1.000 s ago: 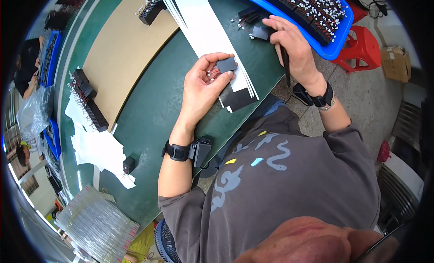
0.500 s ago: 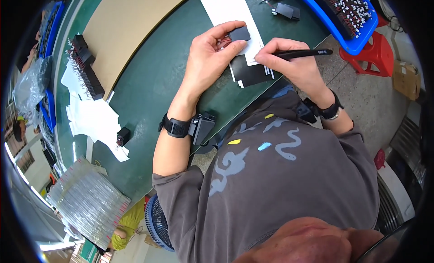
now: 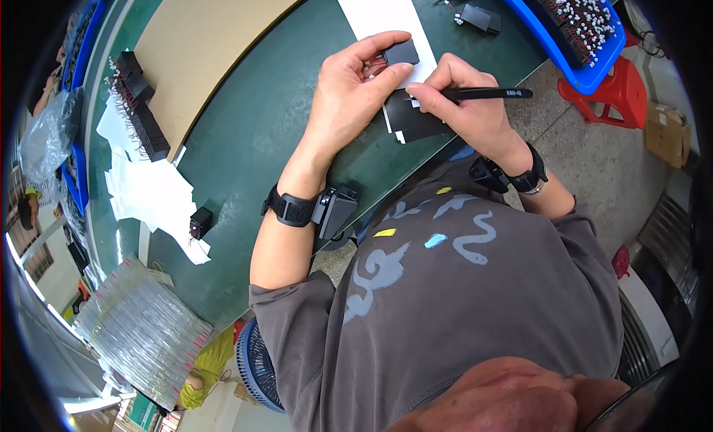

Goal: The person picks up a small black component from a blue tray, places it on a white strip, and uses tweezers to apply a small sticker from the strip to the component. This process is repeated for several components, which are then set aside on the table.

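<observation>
My left hand (image 3: 343, 94) is closed on a dark grey rectangular block (image 3: 402, 53) with red wires at its left end, the thumb and forefinger at its sides. In my right hand (image 3: 474, 109) is a pair of black tweezers (image 3: 494, 94), pinched between thumb and fingers. Their tips point left, just below the block and over a black sheet (image 3: 408, 124). A small white bit shows at the tips; whether they grip it I cannot tell. Long white paper strips (image 3: 382, 16) lie under and beyond both hands on the green table (image 3: 260, 127).
At the upper right a blue bin (image 3: 587, 83) holds many wired black blocks, with a red stool (image 3: 613, 98) below. A loose dark block (image 3: 480, 18) lies nearby. Leftward are a tan board (image 3: 200, 46), a row of wired blocks (image 3: 141, 112), white papers (image 3: 152, 194) and a clear plastic stack (image 3: 145, 328).
My right hand has moved a little left with the tweezers, whose tips are now over the black sheet. The left hand and block have shifted slightly right.
</observation>
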The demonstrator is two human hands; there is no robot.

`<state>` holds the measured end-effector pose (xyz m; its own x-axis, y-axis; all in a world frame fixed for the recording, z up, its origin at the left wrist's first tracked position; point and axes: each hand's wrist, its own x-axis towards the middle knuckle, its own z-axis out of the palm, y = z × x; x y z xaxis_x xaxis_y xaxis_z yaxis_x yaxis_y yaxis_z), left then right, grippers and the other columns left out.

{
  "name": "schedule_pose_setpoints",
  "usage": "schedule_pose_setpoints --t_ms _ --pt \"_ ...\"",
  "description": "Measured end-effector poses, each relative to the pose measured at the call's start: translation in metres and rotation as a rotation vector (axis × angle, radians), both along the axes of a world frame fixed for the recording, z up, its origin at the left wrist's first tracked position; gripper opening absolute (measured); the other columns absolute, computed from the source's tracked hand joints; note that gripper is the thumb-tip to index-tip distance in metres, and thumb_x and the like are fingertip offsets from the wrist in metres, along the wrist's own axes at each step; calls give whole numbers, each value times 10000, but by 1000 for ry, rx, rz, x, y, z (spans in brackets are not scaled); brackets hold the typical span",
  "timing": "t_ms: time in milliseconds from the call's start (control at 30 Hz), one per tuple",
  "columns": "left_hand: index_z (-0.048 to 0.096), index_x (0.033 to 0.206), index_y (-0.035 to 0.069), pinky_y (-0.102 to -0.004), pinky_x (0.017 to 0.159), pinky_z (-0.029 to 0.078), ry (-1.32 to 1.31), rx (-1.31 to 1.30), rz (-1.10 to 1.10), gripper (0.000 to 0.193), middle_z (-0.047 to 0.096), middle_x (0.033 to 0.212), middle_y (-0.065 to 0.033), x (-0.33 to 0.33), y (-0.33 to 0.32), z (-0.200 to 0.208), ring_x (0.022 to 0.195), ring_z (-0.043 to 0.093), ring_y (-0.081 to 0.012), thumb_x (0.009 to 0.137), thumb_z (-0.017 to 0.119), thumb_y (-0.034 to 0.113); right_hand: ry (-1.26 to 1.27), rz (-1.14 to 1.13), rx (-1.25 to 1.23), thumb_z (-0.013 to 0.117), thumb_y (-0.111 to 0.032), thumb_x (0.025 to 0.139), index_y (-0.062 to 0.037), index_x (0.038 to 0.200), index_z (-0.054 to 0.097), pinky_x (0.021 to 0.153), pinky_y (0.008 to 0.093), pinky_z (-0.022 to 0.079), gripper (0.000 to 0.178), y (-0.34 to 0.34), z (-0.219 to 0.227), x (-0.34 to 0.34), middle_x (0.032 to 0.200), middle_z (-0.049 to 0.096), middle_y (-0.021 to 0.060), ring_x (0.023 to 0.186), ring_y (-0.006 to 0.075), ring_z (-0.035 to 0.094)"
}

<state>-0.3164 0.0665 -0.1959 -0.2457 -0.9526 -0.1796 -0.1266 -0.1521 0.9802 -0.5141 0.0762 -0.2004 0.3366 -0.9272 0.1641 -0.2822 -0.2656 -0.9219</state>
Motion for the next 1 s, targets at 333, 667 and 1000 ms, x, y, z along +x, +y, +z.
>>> schedule_pose_setpoints --t_ms 333,667,1000 --pt "630 1316 1 -208 843 546 3 -13 4 377 717 1107 -60 0 0 -1 881 642 -54 946 684 50 20 -24 11 734 -113 925 -32 797 594 579 215 398 206 -1 0 -2 690 589 -15 636 33 523" --pt "703 1236 70 -184 627 415 91 -41 73 360 533 758 80 -3 1 -10 693 462 -13 879 735 89 55 -49 39 734 -111 925 -33 788 586 580 215 393 216 -1 2 -3 680 566 -19 639 31 515" --pt "698 1242 69 -180 636 421 101 -40 63 359 538 772 80 -3 0 -9 698 460 -12 885 733 95 -15 -3 15 725 -102 927 -35 788 587 578 228 408 207 -1 0 -1 688 586 -13 638 50 538"
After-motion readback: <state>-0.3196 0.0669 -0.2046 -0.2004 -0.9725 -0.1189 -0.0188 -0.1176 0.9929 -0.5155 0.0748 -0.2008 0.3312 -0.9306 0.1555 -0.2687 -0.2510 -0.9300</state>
